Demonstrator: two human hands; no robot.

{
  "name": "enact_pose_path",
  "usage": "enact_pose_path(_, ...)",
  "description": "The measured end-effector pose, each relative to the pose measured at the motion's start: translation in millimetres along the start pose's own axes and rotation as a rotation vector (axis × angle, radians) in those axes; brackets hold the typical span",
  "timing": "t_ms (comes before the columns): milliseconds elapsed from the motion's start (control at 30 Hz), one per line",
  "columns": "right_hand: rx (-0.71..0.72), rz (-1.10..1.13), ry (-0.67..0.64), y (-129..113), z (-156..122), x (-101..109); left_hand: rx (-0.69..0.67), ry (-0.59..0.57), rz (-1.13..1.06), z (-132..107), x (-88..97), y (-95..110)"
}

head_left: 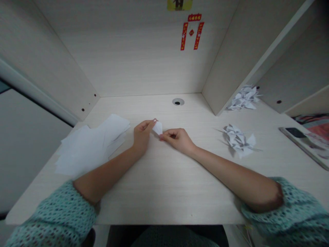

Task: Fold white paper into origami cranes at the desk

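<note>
A small folded piece of white paper [157, 128] sits between my two hands near the middle of the pale wooden desk [164, 185]. My left hand [142, 134] pinches its upper left edge with thumb and fingertips. My right hand [177, 138] is curled, and its fingertips press on the paper's lower right corner. Both sleeves are teal knit, pushed up the forearms.
A loose stack of white paper sheets [89, 145] lies left of my hands. Folded paper figures [238, 139] are piled to the right, and more of these paper figures [244, 97] rest on a shelf at the back right. A phone [295, 132] lies on a book at the far right. A cable hole [178, 101] is behind.
</note>
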State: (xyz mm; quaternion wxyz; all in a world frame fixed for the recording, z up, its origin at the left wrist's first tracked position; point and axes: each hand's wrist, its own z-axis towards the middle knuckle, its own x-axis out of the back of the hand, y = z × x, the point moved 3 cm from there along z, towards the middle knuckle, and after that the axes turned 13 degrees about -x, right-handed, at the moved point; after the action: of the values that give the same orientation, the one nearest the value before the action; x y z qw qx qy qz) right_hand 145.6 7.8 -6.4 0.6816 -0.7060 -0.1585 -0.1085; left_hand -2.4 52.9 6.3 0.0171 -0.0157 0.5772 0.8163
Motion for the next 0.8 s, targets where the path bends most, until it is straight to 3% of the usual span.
enact_pose_path(367,0.066,-0.021,0.075,0.6,-0.3,-0.5,-0.020,0.019,-0.038,1.1,1.4,-2.3)
enact_pose_path(567,0.068,-0.031,0.035,1.9,-0.8,-1.9,-0.029,0.022,-0.055,0.6,1.1,0.2)
enact_pose_path(800,0.111,0.076,0.046,-2.6,-4.0,1.1,-0.059,-0.114,-0.166,2.6,1.1,-3.9)
